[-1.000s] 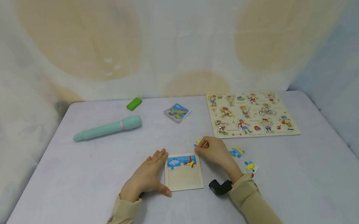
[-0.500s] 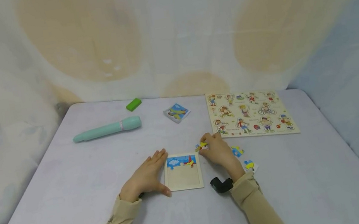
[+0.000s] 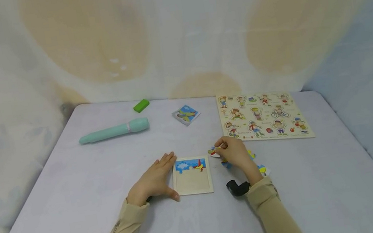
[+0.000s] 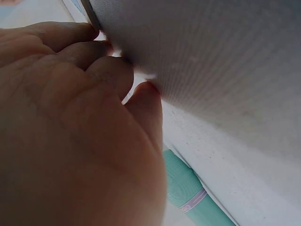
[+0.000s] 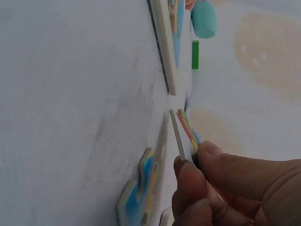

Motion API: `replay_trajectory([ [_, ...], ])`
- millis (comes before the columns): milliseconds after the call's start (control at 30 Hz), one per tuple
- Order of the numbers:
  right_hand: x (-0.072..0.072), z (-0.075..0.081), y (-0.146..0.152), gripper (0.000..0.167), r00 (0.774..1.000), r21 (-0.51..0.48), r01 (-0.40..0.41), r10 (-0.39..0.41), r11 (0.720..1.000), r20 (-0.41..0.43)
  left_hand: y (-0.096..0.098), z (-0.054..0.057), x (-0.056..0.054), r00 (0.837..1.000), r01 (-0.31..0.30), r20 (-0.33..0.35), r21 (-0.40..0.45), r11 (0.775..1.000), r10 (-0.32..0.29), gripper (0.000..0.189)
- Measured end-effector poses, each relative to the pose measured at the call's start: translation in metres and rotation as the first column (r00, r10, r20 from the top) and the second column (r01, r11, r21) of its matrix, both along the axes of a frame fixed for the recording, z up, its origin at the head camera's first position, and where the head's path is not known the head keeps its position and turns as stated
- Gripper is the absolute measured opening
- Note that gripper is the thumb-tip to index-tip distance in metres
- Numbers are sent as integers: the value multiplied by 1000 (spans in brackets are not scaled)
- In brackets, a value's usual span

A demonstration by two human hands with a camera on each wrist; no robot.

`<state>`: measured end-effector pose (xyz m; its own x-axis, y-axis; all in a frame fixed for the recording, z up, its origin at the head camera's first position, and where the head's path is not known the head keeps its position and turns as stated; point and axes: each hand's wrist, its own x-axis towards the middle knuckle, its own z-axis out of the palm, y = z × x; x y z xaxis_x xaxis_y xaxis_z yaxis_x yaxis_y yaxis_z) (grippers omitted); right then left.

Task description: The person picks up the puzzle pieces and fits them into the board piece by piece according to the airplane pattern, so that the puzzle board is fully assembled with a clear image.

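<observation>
Right hand [image 3: 235,152] pinching a puzzle piece [image 3: 213,151], fingertips covering part of its hard-to-read picture, loose pieces [image 5: 129,201] lying partly hidden beneath that hand, puzzle tray [image 3: 192,183] resting to its left, left hand [image 3: 155,181] spreading wide along the tray's left edge.

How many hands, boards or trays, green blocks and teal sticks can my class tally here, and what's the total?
Hands, left hand and right hand: 2
Boards or trays, small puzzle tray and large picture board: 2
Green block: 1
Teal stick: 1
Total: 6
</observation>
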<state>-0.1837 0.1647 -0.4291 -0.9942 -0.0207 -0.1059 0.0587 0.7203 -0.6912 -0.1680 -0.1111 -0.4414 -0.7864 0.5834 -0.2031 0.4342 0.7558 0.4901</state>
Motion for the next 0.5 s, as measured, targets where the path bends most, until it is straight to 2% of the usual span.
replay_trajectory([
  [100,4,6,-4,11,995,-58,-64,68,996,69,0,0,-1,1000,4,-4,-7,1000,-4,126],
  [167,7,10,-10,8,982,-101,-139,150,985,117,1,-1,-2,1000,5,-5,-9,1000,-5,126],
  [333,17,14,-33,6,910,-146,-358,380,922,168,1,0,-2,1000,-3,3,-7,1000,3,126],
  [400,20,13,-42,6,890,-132,-406,424,904,170,1,0,-2,1000,-7,9,-2,1000,7,126],
  [500,24,9,-51,7,881,-92,-434,444,896,165,0,0,-1,1000,-6,10,-2,1000,6,126],
])
